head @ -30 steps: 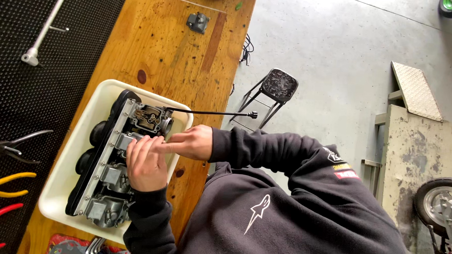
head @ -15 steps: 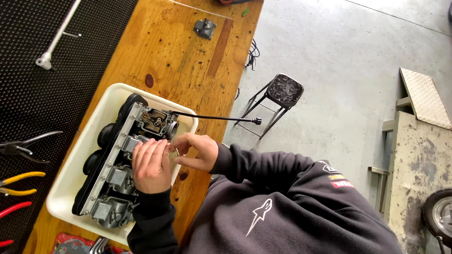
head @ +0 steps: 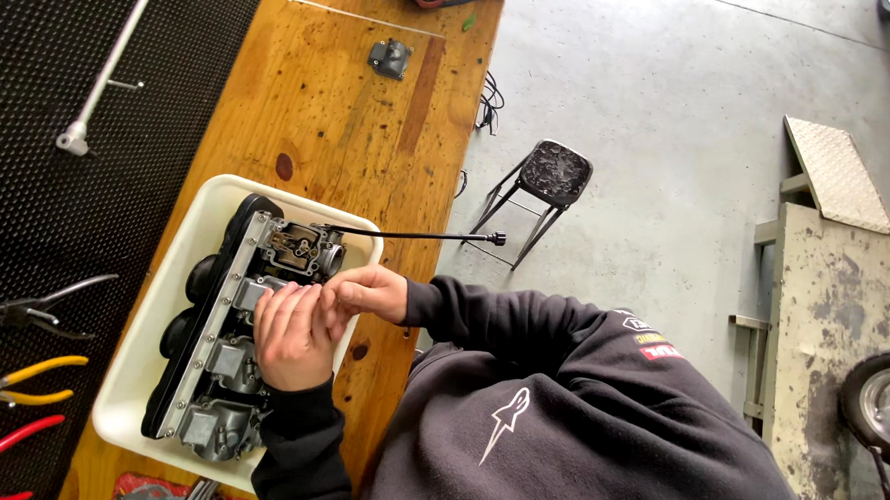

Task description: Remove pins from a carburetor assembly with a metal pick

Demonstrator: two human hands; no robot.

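Grey metal carburetor bank [head: 227,341], four bodies, under my left hand [head: 292,335]; right hand [head: 370,292] fingertips pinch together beside it.

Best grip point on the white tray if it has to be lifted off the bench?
Probably the white tray by its two short end rims, from both ends: the carburetor bank lies lengthwise and fills it, and the left hand and right hand block the near long side.

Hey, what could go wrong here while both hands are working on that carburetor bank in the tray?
A small part could slip from the fingertips where the left hand and right hand meet over the carburetor bank and drop outside the white tray. The black cable juts past the workbench edge and might snag a sleeve.
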